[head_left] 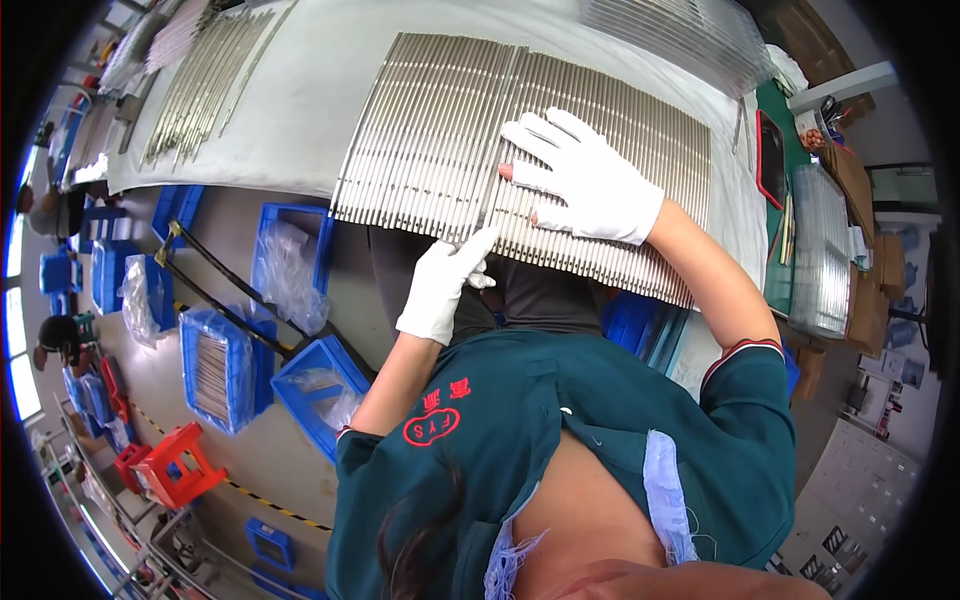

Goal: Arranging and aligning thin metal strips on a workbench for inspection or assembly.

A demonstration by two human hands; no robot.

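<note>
A broad sheet of slim silvery metal rods point(430, 130) lies side by side on a white-covered table, split by a narrow gap near its middle. My right hand point(585, 180), in a white glove with two bare fingertips, rests spread on the rods right of the gap. My left hand point(450, 280), also white-gloved, is at the near edge, by the lower end of the gap. Its fingers are curled in close against the rod ends; whatever they hold is hidden.
More loose rods point(205, 85) lie at the table's far left. Clear plastic trays point(680, 40) are stacked at the back right, and a red-edged black device point(770, 158) is on the right. Blue crates point(215, 365) and a red stool point(180, 465) stand on the floor to the left.
</note>
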